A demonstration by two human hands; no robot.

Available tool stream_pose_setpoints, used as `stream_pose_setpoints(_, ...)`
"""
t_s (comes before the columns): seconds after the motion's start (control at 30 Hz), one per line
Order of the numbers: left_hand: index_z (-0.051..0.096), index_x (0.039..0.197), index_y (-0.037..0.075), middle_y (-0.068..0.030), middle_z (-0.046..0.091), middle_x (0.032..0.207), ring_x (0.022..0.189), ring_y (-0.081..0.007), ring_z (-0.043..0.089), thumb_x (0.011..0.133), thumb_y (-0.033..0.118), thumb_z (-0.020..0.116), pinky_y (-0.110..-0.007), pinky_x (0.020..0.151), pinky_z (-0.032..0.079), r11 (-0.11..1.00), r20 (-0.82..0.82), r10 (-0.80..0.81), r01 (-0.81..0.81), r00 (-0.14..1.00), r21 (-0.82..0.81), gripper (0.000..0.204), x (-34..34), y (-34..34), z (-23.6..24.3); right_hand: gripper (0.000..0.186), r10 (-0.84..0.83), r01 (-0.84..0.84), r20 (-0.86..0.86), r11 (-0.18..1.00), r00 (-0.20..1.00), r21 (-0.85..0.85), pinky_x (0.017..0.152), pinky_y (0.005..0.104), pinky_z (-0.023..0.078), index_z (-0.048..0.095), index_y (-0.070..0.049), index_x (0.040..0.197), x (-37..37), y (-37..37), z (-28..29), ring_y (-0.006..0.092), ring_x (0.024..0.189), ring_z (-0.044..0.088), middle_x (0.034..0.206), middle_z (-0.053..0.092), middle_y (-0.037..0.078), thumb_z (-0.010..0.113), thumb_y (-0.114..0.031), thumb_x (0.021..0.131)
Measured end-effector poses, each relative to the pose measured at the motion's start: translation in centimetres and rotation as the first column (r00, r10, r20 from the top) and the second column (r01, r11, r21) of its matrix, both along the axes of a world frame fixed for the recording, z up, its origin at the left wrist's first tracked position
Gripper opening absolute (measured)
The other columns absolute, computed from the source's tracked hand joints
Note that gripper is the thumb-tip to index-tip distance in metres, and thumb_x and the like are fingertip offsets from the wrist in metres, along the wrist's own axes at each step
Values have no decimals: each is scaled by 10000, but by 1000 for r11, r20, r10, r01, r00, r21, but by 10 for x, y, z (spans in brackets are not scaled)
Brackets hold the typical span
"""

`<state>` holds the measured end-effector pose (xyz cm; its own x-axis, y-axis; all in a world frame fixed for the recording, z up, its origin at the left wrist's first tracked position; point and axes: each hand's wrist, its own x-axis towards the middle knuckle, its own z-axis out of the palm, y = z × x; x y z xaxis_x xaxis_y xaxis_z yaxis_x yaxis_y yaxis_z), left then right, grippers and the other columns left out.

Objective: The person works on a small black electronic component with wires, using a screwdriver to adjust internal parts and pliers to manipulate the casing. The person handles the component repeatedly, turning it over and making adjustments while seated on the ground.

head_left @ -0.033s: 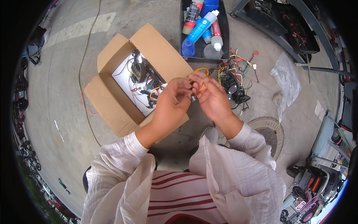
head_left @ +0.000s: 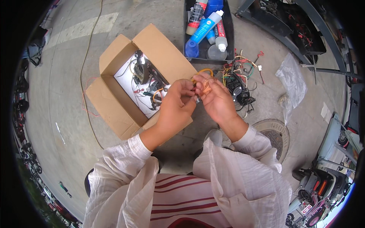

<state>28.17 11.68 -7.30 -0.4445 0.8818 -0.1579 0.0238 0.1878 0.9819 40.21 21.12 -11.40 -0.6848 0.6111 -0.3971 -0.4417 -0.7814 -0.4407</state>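
Observation:
Both my hands meet just above the right edge of an open cardboard box. My right hand is closed on an orange bundle of fine strands, below a loop of yellow cable. My left hand has its fingers curled at the bundle's left side; what exactly they hold is too small to make out. Inside the box lie black parts and wires on white lining. Right of my hands is a tangle of coloured wires and black connectors.
A black bin with bottles stands beyond my hands. A plastic bag and manhole cover are at the right, near metal frames and parked scooters. A long cable crosses the floor at the left.
The fingers and thumb of my left hand have shifted slightly at the orange bundle. The things on the floor look the same.

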Motion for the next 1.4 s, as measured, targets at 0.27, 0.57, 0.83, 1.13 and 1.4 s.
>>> stream_pose_setpoints(0.27,643,1078,2,-138,664,931,822,-242,673,825,-6,689,-334,713,550,998,-508,9,27,861,63,258,5,-2,-20,408,-10,6,61,998,998,67,980,355,443,442,46,1350,-7,-13,7,258,1199,548,1307,562,197,465,-186,1016)
stream_pose_setpoints(0.57,705,1084,28,-151,681,905,778,-307,666,821,101,711,-365,667,541,999,-679,27,-4,733,35,273,19,4,-15,480,-69,57,58,979,996,194,1117,389,327,338,85,1412,-12,-23,3,292,1320,430,1408,450,223,393,-220,1045)
stream_pose_setpoints(0.83,668,844,22,-153,657,780,670,-320,650,792,91,705,-385,593,516,995,-680,41,-94,732,-42,94,7,15,-21,490,36,-177,278,846,960,502,1136,344,277,309,90,1428,-11,-31,0,247,1347,398,1433,428,182,394,-200,1042)
stream_pose_setpoints(1.13,635,835,21,-190,654,786,711,-364,649,782,84,669,-424,630,517,983,-432,103,-159,896,-95,89,4,18,-33,364,-69,-489,623,554,780,674,938,319,453,466,72,1308,-11,-12,17,237,1094,615,1187,614,222,486,-108,992)
stream_pose_setpoints(1.4,613,823,34,-200,637,773,684,-381,633,769,101,667,-439,596,502,996,-575,46,-78,817,-31,102,1,20,-40,521,98,-578,647,562,756,591,1026,337,392,358,99,1381,-7,-7,17,278,1234,526,1291,539,248,529,-185,979)
